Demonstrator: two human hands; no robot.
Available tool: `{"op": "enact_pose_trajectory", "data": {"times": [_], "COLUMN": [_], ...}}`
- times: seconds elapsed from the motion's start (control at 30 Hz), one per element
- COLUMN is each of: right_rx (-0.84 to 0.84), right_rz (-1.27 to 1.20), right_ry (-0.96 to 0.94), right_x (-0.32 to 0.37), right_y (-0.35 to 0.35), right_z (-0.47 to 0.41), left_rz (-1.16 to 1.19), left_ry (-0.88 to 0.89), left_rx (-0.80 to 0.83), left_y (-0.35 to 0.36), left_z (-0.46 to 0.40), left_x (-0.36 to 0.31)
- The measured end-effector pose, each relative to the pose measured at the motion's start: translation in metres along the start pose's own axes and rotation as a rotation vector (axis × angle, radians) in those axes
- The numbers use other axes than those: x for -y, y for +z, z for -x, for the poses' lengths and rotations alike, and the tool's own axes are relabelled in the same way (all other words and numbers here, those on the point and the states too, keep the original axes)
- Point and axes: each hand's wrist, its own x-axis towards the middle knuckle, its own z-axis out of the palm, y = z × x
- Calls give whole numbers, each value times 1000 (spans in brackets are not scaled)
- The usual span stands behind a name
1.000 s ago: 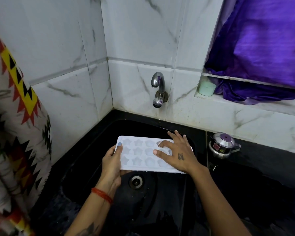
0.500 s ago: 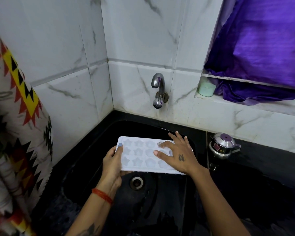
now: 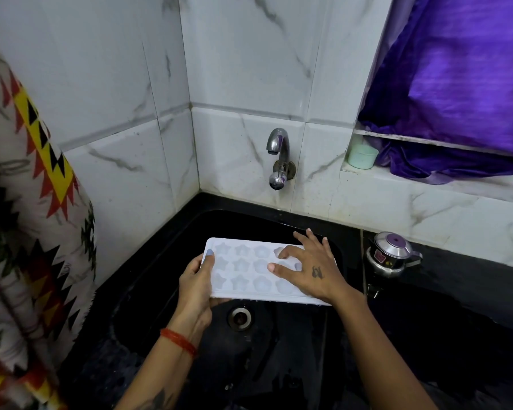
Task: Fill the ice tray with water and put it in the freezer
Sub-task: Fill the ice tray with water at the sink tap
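A white ice tray (image 3: 249, 269) with star and flower shaped cells is held level over the black sink (image 3: 166, 273), above the drain (image 3: 240, 318). My left hand (image 3: 197, 284) grips the tray's left end, thumb on top. My right hand (image 3: 307, 267) lies spread on the tray's right half, fingers apart, covering several cells. A chrome tap (image 3: 279, 156) sticks out of the marble wall just behind the tray; no water runs from it. No freezer shows.
A small steel kettle-like pot (image 3: 391, 254) stands on the black counter right of the sink. A pale green cup (image 3: 362, 155) and purple cloth (image 3: 456, 93) sit on the window ledge. A patterned curtain (image 3: 27, 220) hangs at the left.
Almost nothing differs: both hands stay on the tray over the sink, and the right fingers have shifted slightly on its surface.
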Motion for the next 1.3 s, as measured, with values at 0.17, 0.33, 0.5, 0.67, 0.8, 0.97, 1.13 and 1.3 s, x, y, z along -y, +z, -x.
{"op": "enact_pose_trajectory", "data": {"times": [0.17,0.33,0.5,0.67,0.8,0.97,1.13,1.3], "right_rx": [-23,-22,0,-78,-85,-33,14,34], "right_rz": [106,129,74,-27,-13,72,52,44], "right_ry": [-12,-20,-14,-95,-151,-154,-127,-118], "right_x": [0,1,3,11,23,29,30,29], "right_y": [0,2,1,1,3,8,10,11], "right_z": [1,2,0,0,-5,-10,-12,-11], "left_rz": [7,7,4,26,27,26,28,25], "left_ry": [3,-5,-10,-11,-6,-11,-8,-5], "left_rx": [6,3,2,-2,-9,-12,-10,-16], "left_y": [-1,-1,-2,-2,-2,-3,-4,-3], "left_z": [0,2,2,4,6,8,8,7], "left_x": [-2,-3,-4,-6,-7,-7,-6,-5]}}
